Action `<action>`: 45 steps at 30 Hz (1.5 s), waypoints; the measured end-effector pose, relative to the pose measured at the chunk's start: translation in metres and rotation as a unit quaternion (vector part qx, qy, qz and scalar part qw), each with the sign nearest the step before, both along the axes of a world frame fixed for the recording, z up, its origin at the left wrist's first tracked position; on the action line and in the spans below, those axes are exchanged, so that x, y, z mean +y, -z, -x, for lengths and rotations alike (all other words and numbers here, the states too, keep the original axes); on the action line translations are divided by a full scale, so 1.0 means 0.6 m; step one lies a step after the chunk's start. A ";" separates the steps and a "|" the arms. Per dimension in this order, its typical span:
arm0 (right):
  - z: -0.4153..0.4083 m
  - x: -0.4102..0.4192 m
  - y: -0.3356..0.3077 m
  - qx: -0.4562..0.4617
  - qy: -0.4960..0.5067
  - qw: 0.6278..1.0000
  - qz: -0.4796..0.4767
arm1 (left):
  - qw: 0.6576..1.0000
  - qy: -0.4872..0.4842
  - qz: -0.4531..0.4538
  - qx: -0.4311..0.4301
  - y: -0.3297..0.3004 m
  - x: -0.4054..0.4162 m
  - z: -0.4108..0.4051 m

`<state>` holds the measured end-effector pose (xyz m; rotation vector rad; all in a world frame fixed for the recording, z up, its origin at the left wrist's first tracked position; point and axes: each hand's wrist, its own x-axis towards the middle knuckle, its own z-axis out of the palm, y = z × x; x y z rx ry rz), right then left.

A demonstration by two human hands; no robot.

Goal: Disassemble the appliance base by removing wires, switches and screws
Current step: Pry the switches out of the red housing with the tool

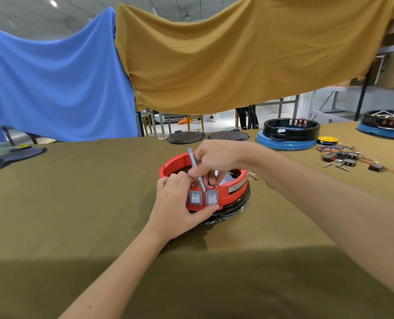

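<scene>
— Where is the appliance base [234, 192]?

— On the olive table cloth [76, 203], mid-table, red over a black ring, two grey switches [203, 198] facing the person.

— And the hands?

— The left hand [176, 203] grips the base, thumb under the switches. The right hand [214, 161] pinches a grey screwdriver [197, 170], tip seemingly at the right switch's top edge.

— Elsewhere?

— Loose wires and switches [350, 157] lie far right.
</scene>
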<state>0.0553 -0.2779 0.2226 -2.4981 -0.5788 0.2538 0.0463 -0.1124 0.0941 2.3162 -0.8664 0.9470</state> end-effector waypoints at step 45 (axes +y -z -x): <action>0.018 0.003 0.022 -0.109 -0.038 0.988 0.106 | 1.000 0.003 0.000 0.005 0.005 0.000 -0.008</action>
